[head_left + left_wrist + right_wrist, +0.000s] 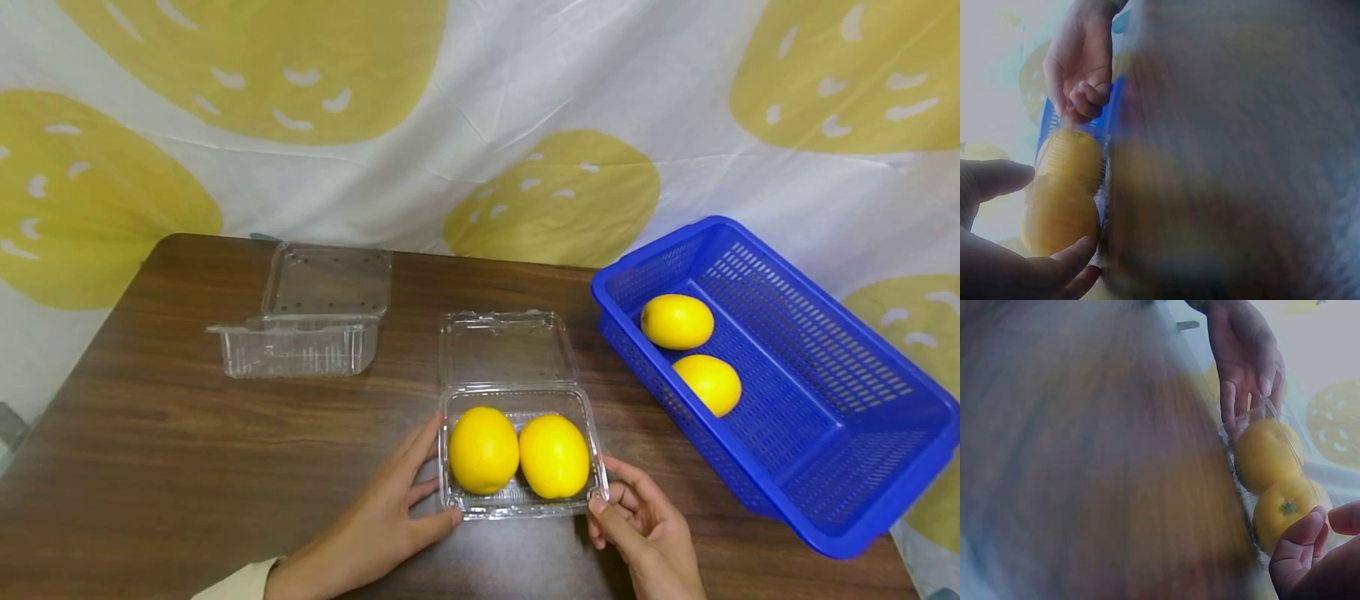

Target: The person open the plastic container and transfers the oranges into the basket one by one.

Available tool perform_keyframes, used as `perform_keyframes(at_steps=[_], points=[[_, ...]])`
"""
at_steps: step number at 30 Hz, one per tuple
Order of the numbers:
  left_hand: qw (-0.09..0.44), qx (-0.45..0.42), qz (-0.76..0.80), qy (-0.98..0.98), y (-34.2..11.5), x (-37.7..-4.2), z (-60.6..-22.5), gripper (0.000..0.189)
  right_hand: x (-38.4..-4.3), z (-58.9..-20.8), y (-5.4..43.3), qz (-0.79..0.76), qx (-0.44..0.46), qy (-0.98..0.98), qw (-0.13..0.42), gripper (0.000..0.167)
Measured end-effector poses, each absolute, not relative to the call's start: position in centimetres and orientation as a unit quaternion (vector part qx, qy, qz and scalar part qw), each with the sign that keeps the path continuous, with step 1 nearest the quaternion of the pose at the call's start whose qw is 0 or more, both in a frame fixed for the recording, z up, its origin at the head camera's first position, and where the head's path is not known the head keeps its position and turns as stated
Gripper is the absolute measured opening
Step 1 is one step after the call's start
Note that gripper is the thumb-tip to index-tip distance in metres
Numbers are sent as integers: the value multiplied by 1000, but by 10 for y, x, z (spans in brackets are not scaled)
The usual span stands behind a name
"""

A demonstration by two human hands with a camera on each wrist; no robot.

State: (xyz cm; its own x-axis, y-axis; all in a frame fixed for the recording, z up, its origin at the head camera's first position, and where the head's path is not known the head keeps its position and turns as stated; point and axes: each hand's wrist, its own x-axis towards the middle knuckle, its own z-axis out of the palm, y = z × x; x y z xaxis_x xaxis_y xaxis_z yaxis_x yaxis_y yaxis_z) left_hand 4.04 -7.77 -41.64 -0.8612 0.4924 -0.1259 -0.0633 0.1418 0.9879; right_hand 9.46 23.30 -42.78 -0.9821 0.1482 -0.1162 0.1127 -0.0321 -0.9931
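A clear plastic clamshell container stands on the table in front of me, its lid folded back on the far side. Two round yellow fruits lie side by side in it, a left fruit and a right fruit. My left hand holds the container's left side, thumb at the near corner and fingers along the wall. With thumb and curled fingers, my right hand pinches the near right corner of the rim. A green star-shaped stem end marks one fruit in the right wrist view.
To the right, a blue plastic basket holds two more yellow fruits. Another clear clamshell container with its lid raised stands at the back left of the brown wooden table. Behind hangs a white cloth with yellow fruit prints.
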Motion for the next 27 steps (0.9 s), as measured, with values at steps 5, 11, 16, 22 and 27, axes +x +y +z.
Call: perform_keyframes(at_steps=[5,11,16,22,27], points=[[206,152,633,731,-77,41,-417,105,92,-424,236,681,-54,-727,62,45],[207,147,633,731,-76,41,-417,104,86,-417,239,643,-4,-751,148,51],[207,149,636,729,-75,41,-417,104,81,-418,244,574,92,-789,198,61],[213,151,626,735,-77,39,-416,104,77,-408,246,414,140,-875,207,62],[215,153,613,745,-78,38,-416,105,71,-402,243,376,183,-886,198,43]])
